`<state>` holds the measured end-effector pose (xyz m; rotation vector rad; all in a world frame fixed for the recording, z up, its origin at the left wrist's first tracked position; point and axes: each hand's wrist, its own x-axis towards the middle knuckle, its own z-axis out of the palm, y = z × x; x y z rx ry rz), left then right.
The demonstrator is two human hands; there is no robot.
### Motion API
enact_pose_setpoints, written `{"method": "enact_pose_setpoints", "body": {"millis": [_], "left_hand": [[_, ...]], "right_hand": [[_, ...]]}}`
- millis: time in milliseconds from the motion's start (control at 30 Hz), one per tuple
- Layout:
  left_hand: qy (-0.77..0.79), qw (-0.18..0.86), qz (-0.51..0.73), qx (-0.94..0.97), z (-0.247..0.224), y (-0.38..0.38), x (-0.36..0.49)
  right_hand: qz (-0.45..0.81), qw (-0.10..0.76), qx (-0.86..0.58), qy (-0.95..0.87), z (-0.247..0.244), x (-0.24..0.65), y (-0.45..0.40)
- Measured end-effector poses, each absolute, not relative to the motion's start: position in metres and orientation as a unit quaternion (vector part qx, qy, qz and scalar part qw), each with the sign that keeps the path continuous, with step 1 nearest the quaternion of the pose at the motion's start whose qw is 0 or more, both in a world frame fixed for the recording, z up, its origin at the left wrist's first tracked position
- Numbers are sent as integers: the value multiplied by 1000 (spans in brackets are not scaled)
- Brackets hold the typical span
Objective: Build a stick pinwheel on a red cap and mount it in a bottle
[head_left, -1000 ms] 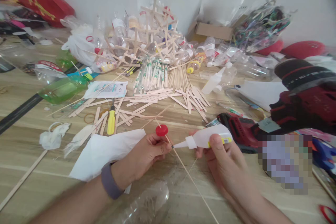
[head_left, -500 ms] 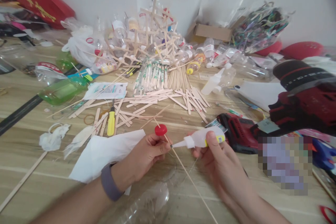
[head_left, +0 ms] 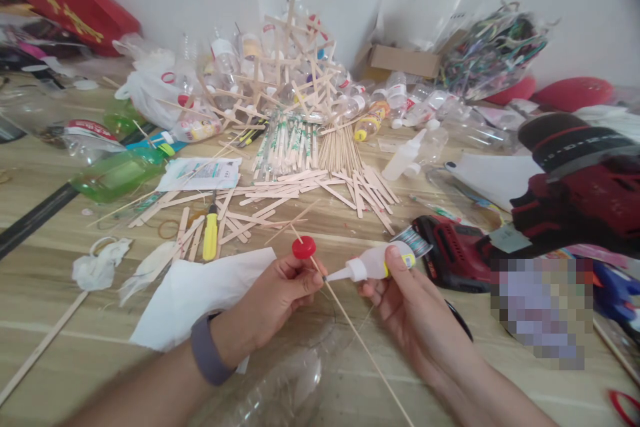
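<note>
Over table, left fingers pinching stick piercing red cap, right fingers gripping bottle

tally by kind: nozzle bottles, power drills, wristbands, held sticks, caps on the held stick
Nozzle bottles: 2, one in the right hand
Power drill: 1
Wristband: 1
Stick in the left hand: 1
Red cap on that stick: 1
Total: 6

There is room to pass between the loose sticks and the white squeeze bottle — but rightward the red power tool blocks, and nearer a clear bottle lies.
</note>
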<state>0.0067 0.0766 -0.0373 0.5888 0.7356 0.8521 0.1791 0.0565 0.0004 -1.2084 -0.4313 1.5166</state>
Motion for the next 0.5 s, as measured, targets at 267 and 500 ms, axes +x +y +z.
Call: {"method": "enact_pose_setpoints", "body": {"millis": [267, 500], "left_hand": [[335, 809, 396, 278, -36, 76, 7], [349, 807, 395, 265, -33, 77, 7]], "right_hand": [[647, 535, -509, -190, 0, 182, 56], [595, 547, -511, -293, -10, 181, 54]]}}
